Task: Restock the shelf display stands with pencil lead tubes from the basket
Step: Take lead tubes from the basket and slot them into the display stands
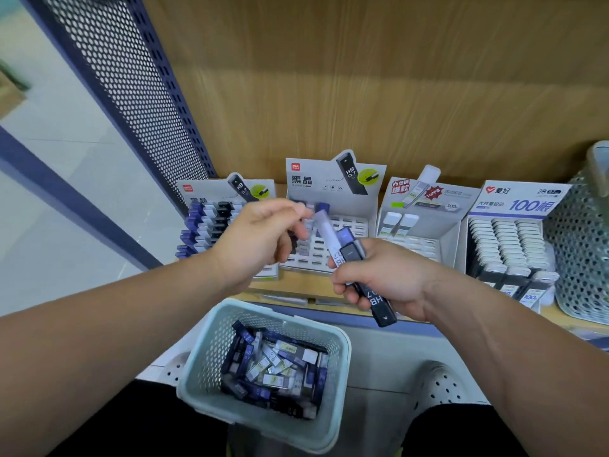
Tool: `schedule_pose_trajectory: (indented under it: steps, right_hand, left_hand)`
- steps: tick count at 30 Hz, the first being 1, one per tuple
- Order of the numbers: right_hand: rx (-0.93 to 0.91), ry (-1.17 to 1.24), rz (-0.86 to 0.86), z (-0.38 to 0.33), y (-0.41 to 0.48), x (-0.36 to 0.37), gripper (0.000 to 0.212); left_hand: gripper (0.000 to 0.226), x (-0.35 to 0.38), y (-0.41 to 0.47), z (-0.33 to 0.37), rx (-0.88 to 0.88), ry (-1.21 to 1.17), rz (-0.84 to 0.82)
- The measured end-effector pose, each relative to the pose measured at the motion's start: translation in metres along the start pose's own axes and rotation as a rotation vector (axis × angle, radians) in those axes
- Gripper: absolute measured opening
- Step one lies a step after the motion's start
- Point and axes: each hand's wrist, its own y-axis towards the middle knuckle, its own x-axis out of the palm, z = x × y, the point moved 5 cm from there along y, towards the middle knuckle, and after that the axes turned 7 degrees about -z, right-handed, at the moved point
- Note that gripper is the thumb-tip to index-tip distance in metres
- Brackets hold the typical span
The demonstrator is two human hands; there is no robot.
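Right hand grips a bundle of lead tubes, three visible: slim, flat-sided hard plastic.
- Black tube, glossy, white "HB 0.7" print. Long axis diagonal, one end low-right below the fist, the other up-left.
- Clear tube, frosted body, blue cap, tilted cap-up and slightly left.
- Third tube, violet-tinted end, behind the two; the rest is hidden.

Left hand pinches the clear tube near its cap with thumb and forefinger; contact blurred.

Below the hands: basket, pale perforated plastic, rounded rectangle, holding a loose heap of tubes lying every way.

Behind the hands: four cardboard display stands in a row on the wood-grain shelf. Far right: mesh bin.
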Motion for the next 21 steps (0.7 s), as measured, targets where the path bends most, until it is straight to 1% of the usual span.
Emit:
schedule_pose_trajectory:
  steps: [3, 6, 8, 10, 13, 15, 18, 20, 21]
  right_hand:
    - [-0.022, -0.075, -0.050, -0.009, -0.005, 0.019, 0.017]
    - [-0.055, -0.127, -0.127, -0.021, -0.007, 0.041, 0.019]
    - [-0.088, -0.160, -0.169, -0.027, -0.009, 0.057, 0.019]
    - [-0.125, -0.168, -0.175, -0.029, -0.009, 0.068, 0.017]
    - [-0.171, -0.054, -0.138, -0.034, -0.008, 0.073, 0.016]
    - [-0.197, 0.039, -0.097, -0.041, -0.009, 0.071, 0.011]
    - [-0.226, 0.159, -0.034, -0.052, -0.011, 0.065, 0.008]
    - [-0.245, 0.199, 0.015, -0.055, -0.011, 0.060, 0.013]
    - [-0.257, 0.213, 0.039, -0.057, -0.010, 0.058, 0.011]
  left_hand:
    - [0.013, -0.006, -0.028, 0.004, 0.006, -0.001, 0.009]
    - [0.011, -0.013, -0.048, 0.007, -0.001, -0.049, 0.026]
    - [0.008, -0.017, -0.063, 0.012, 0.015, -0.030, 0.043]
    - [0.008, -0.025, -0.075, 0.020, 0.035, -0.013, 0.080]
    - [0.013, -0.042, -0.086, 0.033, 0.061, -0.034, 0.140]
    - [0.019, -0.055, -0.091, 0.039, 0.077, -0.062, 0.185]
    - [0.027, -0.070, -0.091, 0.036, 0.092, -0.111, 0.248]
    - [0.026, -0.073, -0.088, 0.029, 0.079, -0.104, 0.235]
    - [0.024, -0.073, -0.086, 0.025, 0.063, -0.089, 0.213]
